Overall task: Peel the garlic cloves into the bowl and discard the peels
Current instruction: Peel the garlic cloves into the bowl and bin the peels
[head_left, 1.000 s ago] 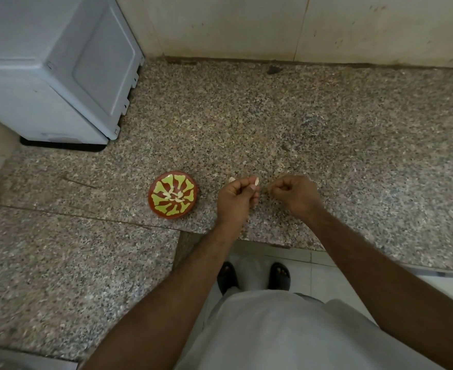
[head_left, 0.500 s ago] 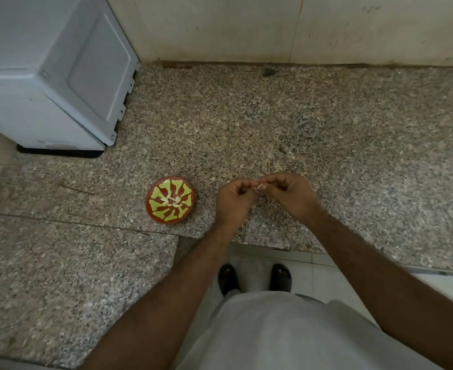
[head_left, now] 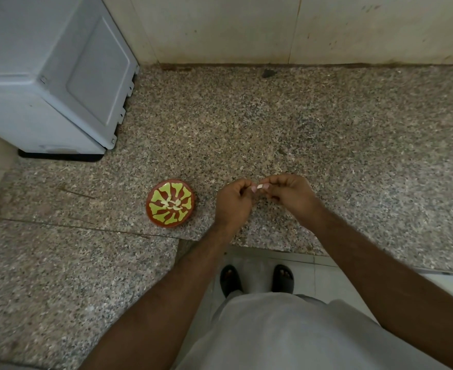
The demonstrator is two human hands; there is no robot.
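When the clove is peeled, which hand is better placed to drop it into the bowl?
Probably the left hand. It is nearer the bowl, which sits to its left, and both hands pinch the clove. The right hand would have to cross over.

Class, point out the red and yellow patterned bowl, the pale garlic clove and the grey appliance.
red and yellow patterned bowl (head_left: 157, 219), head view, front rim.
pale garlic clove (head_left: 260, 186), head view, exposed middle.
grey appliance (head_left: 94, 70), head view, side panel.

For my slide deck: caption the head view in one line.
Both hands pinch a garlic clove above the granite counter, beside the patterned bowl.
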